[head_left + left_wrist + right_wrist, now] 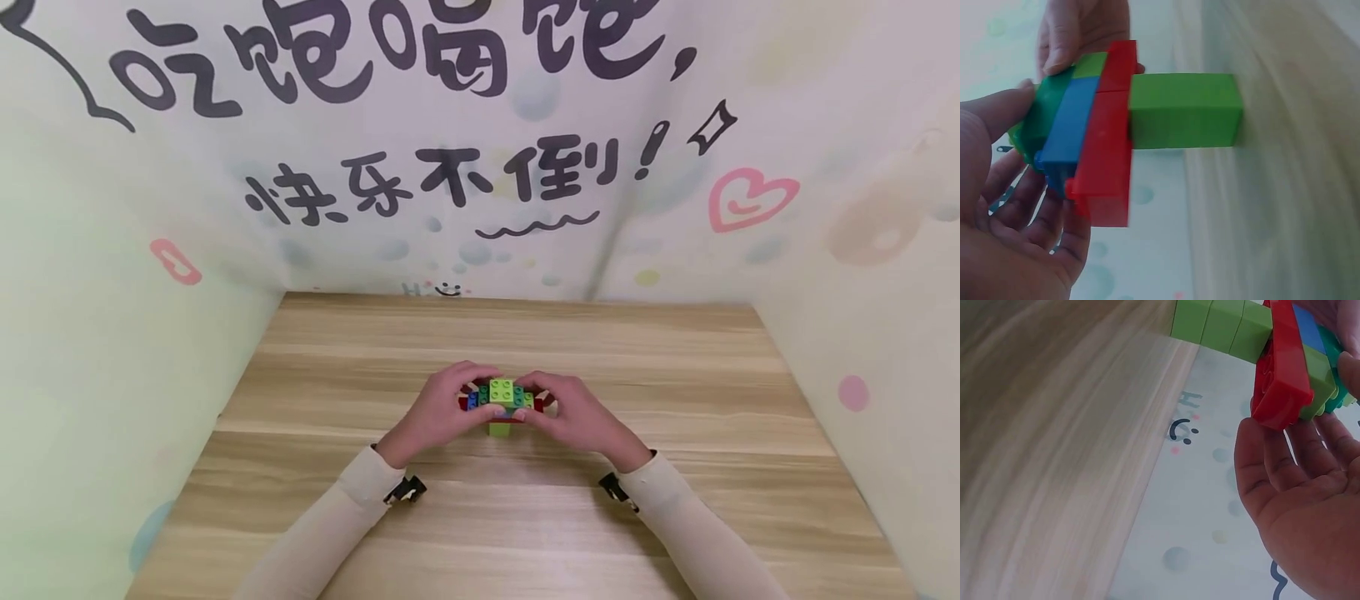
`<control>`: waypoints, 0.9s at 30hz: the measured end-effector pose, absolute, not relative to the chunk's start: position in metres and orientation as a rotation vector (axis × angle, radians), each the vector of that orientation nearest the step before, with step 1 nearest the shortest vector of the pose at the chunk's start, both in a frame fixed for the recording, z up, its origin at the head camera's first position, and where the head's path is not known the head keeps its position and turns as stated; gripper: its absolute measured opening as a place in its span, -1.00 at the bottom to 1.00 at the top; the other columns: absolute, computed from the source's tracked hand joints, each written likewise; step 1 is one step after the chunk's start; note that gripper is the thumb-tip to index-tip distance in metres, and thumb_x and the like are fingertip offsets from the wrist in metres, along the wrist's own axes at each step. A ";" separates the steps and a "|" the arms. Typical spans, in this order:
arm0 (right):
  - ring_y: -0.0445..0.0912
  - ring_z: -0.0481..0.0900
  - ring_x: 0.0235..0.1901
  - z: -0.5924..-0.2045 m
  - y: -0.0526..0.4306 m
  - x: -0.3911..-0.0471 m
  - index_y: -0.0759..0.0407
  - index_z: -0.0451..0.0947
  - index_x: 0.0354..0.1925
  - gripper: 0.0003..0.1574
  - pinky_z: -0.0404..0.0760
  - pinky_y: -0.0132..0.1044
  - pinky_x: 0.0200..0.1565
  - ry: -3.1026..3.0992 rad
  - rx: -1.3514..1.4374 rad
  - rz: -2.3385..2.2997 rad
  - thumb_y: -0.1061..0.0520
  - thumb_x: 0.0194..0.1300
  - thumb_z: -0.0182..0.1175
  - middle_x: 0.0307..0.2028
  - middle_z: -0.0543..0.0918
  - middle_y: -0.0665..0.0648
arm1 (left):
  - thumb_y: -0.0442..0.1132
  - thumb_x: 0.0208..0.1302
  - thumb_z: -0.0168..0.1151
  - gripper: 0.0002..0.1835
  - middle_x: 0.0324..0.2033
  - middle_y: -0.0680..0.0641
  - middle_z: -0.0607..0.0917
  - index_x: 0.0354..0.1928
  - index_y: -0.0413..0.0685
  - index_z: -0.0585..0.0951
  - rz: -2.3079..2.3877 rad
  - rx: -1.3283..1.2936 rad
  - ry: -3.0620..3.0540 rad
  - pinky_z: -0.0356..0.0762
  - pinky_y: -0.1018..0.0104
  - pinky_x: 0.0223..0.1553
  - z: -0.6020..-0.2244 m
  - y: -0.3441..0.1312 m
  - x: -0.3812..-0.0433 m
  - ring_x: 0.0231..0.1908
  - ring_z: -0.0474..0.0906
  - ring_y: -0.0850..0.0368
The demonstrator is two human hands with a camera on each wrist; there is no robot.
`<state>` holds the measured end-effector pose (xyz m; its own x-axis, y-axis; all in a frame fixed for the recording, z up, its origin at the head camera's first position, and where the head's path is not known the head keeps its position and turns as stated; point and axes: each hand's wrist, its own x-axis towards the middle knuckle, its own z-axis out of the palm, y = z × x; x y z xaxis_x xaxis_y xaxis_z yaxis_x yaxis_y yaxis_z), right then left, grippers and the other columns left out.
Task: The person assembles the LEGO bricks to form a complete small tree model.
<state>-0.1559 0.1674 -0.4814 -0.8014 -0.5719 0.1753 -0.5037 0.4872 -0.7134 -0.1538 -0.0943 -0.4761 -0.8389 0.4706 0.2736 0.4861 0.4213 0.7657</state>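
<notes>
A light wooden worktop [675, 500] with long brown grain lines fills the near part of the scene. Pale walls stand at its left, right and far sides. The far wall [480, 250] has big black painted letters [397, 50] up high. A pink heart [750, 198] is on the right. A small pink shape [176, 262] is on the left wall. A pink dot [853, 392] is on the right wall.

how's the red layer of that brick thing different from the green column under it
The red layer is a thin, flat slab running crosswise; the green column is a thick block standing on end. The red layer sits up between the left hand and right hand; the green column reaches down to the wooden table, untouched by fingers. Red is wider than the column and overhangs it. Both are plastic bricks in one build.
</notes>
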 end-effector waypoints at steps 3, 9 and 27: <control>-0.19 0.68 -0.11 -0.482 0.168 -0.157 -0.01 0.64 0.20 -0.57 0.77 0.02 -0.07 2.636 -0.958 -1.221 -0.09 0.45 0.39 -0.03 0.77 -0.09 | 0.01 0.31 0.53 -0.49 0.16 0.08 0.72 0.28 0.15 0.68 -1.467 -0.886 -2.619 0.72 0.21 -0.05 -0.481 -0.097 -0.154 -0.01 0.64 0.21; -0.10 0.72 -0.04 -0.482 0.171 -0.156 0.06 0.60 0.29 -0.46 0.77 0.01 -0.02 2.654 -0.968 -1.229 -0.03 0.43 0.41 0.11 0.76 0.00 | -0.02 0.34 0.51 -0.53 0.14 0.15 0.71 0.26 0.17 0.69 -1.517 -0.850 -2.639 0.74 0.09 0.03 -0.486 -0.106 -0.152 0.01 0.64 0.23; -0.04 0.72 0.11 -0.487 0.175 -0.154 0.04 0.57 0.34 -0.37 0.77 -0.09 0.09 2.592 -0.952 -1.313 0.19 0.35 0.47 0.25 0.69 0.04 | -0.13 0.43 0.43 -0.53 0.27 0.02 0.65 0.34 0.23 0.64 -1.594 -0.782 -2.699 0.72 -0.16 0.12 -0.493 -0.122 -0.142 0.16 0.62 0.06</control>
<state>-0.1537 0.1752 -0.4874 -0.8029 -0.5630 0.1960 -0.4912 0.4384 -0.7527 -0.1421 -0.1222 -0.4927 -0.8791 0.4475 0.1641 0.3597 0.3970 0.8444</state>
